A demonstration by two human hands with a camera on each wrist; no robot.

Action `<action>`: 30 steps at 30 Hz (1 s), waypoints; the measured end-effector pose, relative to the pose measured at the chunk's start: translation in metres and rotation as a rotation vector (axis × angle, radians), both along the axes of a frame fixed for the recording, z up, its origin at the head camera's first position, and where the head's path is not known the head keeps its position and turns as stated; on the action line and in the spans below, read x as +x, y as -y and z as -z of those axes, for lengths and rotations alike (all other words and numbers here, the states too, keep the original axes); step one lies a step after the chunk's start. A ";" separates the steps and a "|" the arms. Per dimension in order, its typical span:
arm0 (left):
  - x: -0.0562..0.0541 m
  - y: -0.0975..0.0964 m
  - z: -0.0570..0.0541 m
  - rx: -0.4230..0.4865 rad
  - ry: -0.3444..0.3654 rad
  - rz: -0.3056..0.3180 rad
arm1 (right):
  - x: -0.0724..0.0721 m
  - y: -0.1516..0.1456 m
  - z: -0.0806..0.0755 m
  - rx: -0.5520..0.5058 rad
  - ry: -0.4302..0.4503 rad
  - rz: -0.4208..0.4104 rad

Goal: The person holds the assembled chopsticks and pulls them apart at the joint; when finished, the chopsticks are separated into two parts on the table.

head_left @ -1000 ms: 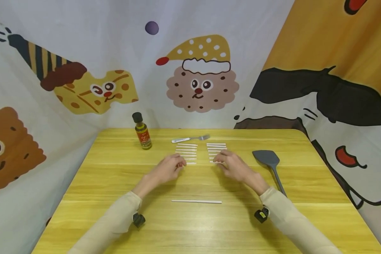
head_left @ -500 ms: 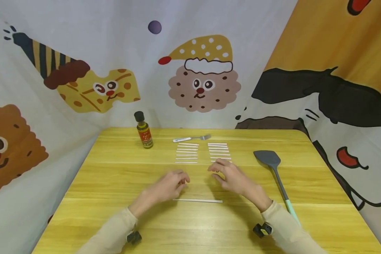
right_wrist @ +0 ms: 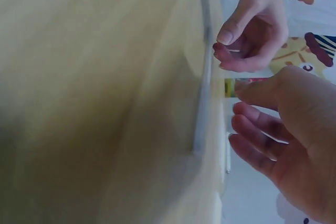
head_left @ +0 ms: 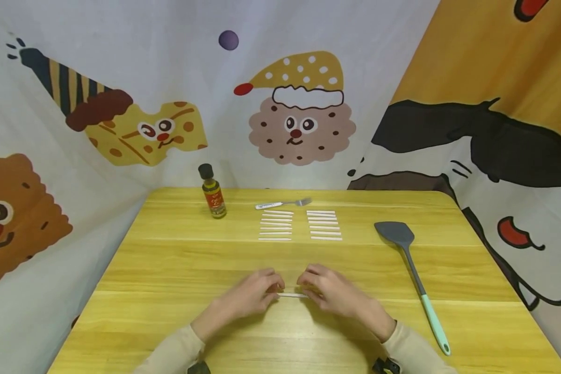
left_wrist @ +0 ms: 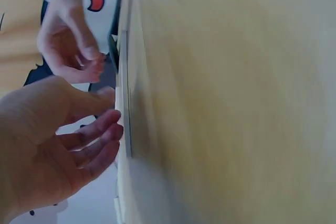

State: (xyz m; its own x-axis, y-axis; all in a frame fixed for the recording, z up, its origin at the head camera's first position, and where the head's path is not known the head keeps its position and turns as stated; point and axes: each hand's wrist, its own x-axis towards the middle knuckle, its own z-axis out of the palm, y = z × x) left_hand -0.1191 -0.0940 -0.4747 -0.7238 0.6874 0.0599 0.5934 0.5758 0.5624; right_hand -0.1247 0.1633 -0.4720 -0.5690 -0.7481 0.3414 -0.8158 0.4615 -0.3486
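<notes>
A thin white stick point(head_left: 293, 295) lies crosswise on the wooden table near its front. My left hand point(head_left: 252, 293) hovers at its left part, thumb and fingers loosely bent and spread apart. Over the right part is my right hand point(head_left: 334, 293), fingers also loosely bent. Both hands cover the stick's ends in the head view. In the right wrist view the stick point(right_wrist: 202, 98) rests on the tabletop, with a gap between it and my right fingertips. The left wrist view has my left fingers beside the stick point(left_wrist: 126, 98); whether they touch it I cannot tell.
Two columns of short white sticks point(head_left: 275, 239) lie behind the hands. Beyond them is a fork point(head_left: 282, 204) with a white handle. An oil bottle point(head_left: 213, 197) stands at the back left. A grey spatula point(head_left: 397, 233) with a mint handle lies on the right.
Both hands have left the short sticks and come toward the front, closing in on the long stick from either side. The spatula's handle has come into full view.
</notes>
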 end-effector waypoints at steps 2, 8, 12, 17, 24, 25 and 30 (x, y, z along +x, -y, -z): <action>0.001 0.000 0.002 -0.003 -0.009 0.006 | 0.002 0.001 0.005 0.012 0.009 -0.005; -0.001 0.001 0.006 -0.031 -0.017 0.008 | 0.003 0.000 0.018 0.040 0.043 0.000; -0.002 0.001 0.008 -0.038 -0.002 -0.004 | 0.002 0.000 0.021 0.023 0.000 0.014; -0.004 -0.003 0.008 -0.045 0.000 -0.023 | 0.000 0.000 0.018 0.007 -0.049 0.043; -0.009 -0.008 0.001 -0.004 -0.171 -0.034 | -0.008 -0.001 0.007 -0.022 -0.130 0.041; -0.009 -0.008 0.000 -0.002 -0.209 -0.033 | -0.009 -0.001 0.006 -0.020 -0.137 0.043; -0.012 -0.007 -0.005 -0.009 -0.341 -0.031 | -0.010 -0.001 0.001 0.007 -0.145 0.054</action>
